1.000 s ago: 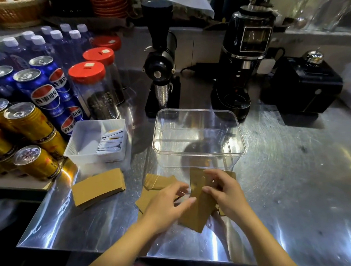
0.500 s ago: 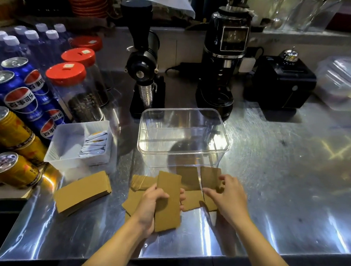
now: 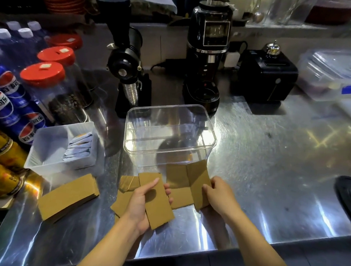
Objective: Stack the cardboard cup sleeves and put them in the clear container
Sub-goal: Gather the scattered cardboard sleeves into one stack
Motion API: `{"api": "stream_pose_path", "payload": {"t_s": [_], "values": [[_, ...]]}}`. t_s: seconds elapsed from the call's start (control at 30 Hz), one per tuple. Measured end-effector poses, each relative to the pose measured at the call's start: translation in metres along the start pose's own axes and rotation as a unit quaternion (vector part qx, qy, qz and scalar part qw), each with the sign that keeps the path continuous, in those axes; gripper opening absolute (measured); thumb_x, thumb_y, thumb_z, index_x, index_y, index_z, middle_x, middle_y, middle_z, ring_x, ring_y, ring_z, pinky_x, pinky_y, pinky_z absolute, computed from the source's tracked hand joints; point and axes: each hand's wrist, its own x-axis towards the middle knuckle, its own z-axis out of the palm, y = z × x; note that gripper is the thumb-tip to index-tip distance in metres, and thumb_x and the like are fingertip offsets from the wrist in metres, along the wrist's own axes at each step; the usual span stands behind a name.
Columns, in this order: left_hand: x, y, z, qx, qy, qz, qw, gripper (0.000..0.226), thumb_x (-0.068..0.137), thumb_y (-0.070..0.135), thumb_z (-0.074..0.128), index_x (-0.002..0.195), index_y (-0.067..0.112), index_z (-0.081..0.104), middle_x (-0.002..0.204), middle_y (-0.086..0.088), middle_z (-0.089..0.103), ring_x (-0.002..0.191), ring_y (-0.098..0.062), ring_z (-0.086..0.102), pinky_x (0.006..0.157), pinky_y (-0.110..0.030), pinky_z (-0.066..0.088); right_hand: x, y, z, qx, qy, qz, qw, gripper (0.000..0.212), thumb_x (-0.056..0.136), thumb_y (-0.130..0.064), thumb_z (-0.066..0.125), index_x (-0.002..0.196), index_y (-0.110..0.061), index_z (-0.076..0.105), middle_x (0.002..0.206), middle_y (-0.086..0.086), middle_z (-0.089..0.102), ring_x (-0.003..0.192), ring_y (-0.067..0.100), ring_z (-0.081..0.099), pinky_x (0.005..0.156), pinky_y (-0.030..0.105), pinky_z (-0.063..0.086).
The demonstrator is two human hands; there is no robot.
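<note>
Head view: the left hand (image 3: 142, 203) grips a flat sleeve (image 3: 157, 202) above the steel counter (image 3: 271, 181). The right hand (image 3: 220, 195) pinches another sleeve (image 3: 198, 182), seemingly off the loose sleeves (image 3: 179, 187) in front of the clear, empty container (image 3: 170, 130). A stack (image 3: 68, 197) lies well to the left.

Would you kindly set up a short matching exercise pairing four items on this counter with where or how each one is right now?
Items:
1. clear container
2. sleeve in the left hand
3. neat sleeve stack
4. white tray

States:
A. lying alone at the counter's left
B. holds small sachets
C. empty
D. held above loose sleeves

Pairs: 1-C, 2-D, 3-A, 4-B
</note>
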Motion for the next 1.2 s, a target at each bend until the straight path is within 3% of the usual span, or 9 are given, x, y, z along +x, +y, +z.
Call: {"api": "stream_pose_path", "payload": {"t_s": [0.17,0.27,0.4,0.47,0.6,0.73,0.9,1.07,1.2], "values": [[0.000,-0.002,0.003,-0.034,-0.015,0.004,0.999,0.032,0.068,0.030,0.068,0.081,0.001,0.072,0.081,-0.016,0.070,0.071,-0.028,0.068,0.073,-0.041,0.054,-0.018,-0.023,-0.006,0.235,-0.093,-0.040,0.967,0.007,0.088,-0.004,0.055,0.089,0.000,0.060,0.070,0.007,0.059,0.045,-0.003,0.056,0.039,0.011,0.040],[-0.003,-0.004,0.008,-0.064,-0.043,0.001,0.997,0.033,0.070,0.032,0.066,0.085,0.004,0.075,0.091,-0.021,0.074,0.083,-0.034,0.070,0.075,-0.047,0.055,-0.028,-0.035,0.004,0.249,-0.140,-0.072,0.956,0.010,0.082,-0.002,0.063,0.090,-0.006,0.060,0.067,0.005,0.058,0.043,-0.005,0.054,0.040,0.008,0.038],[-0.005,-0.004,0.008,-0.106,-0.087,-0.016,0.990,0.035,0.076,0.027,0.062,0.095,-0.001,0.071,0.100,-0.026,0.070,0.092,-0.038,0.068,0.076,-0.050,0.057,-0.034,-0.041,0.031,0.201,-0.140,-0.100,0.964,0.018,0.077,-0.006,0.068,0.084,-0.018,0.057,0.082,-0.002,0.063,0.062,0.005,0.054,0.054,0.013,0.042],[-0.005,-0.003,0.005,-0.100,-0.092,-0.009,0.991,0.030,0.076,0.021,0.060,0.095,0.001,0.070,0.095,-0.022,0.072,0.088,-0.034,0.069,0.077,-0.046,0.058,-0.035,-0.040,0.039,0.179,-0.129,-0.137,0.966,0.017,0.078,-0.010,0.068,0.078,-0.023,0.057,0.084,-0.008,0.063,0.063,-0.006,0.054,0.057,0.010,0.043],[-0.004,-0.001,-0.003,-0.108,-0.085,-0.010,0.991,0.032,0.077,0.018,0.056,0.102,0.001,0.068,0.099,-0.018,0.070,0.093,-0.033,0.066,0.090,-0.045,0.050,-0.030,-0.034,0.042,0.081,-0.020,-0.198,0.977,0.010,0.081,-0.027,0.065,0.083,-0.019,0.061,0.086,-0.003,0.061,0.070,-0.007,0.051,0.061,0.009,0.039],[-0.004,0.001,-0.007,-0.151,-0.065,0.023,0.986,0.021,0.074,0.018,0.059,0.082,0.002,0.071,0.077,-0.010,0.069,0.070,-0.023,0.067,0.079,-0.040,0.053,-0.017,-0.025,0.042,-0.042,0.054,-0.115,0.991,0.038,0.077,-0.046,0.065,0.096,-0.015,0.055,0.097,0.000,0.059,0.088,0.017,0.055,0.070,0.026,0.046],[-0.005,0.005,-0.008,-0.175,-0.060,0.057,0.981,0.023,0.074,0.022,0.060,0.092,0.008,0.063,0.078,-0.008,0.058,0.072,-0.023,0.055,0.077,-0.041,0.047,-0.012,-0.022,0.060,-0.249,0.099,-0.096,0.958,0.081,0.065,-0.072,0.056,0.114,-0.009,0.044,0.116,0.009,0.054,0.108,0.028,0.049,0.086,0.039,0.039],[-0.010,0.010,-0.006,-0.168,-0.056,0.073,0.982,0.018,0.074,0.025,0.059,0.080,0.009,0.064,0.075,-0.008,0.055,0.071,-0.023,0.052,0.077,-0.040,0.045,-0.004,-0.029,0.062,-0.243,0.063,-0.068,0.966,0.076,0.066,-0.062,0.065,0.112,-0.008,0.041,0.119,0.014,0.051,0.111,0.031,0.046,0.090,0.039,0.036],[-0.011,0.013,-0.010,-0.173,-0.051,0.074,0.981,0.021,0.071,0.027,0.062,0.083,0.010,0.060,0.088,-0.008,0.053,0.089,-0.025,0.048,0.087,-0.042,0.042,-0.003,-0.026,0.049,-0.123,0.025,-0.076,0.989,0.033,0.082,-0.033,0.059,0.099,-0.007,0.048,0.109,0.015,0.055,0.099,0.034,0.054,0.082,0.043,0.044]]}}
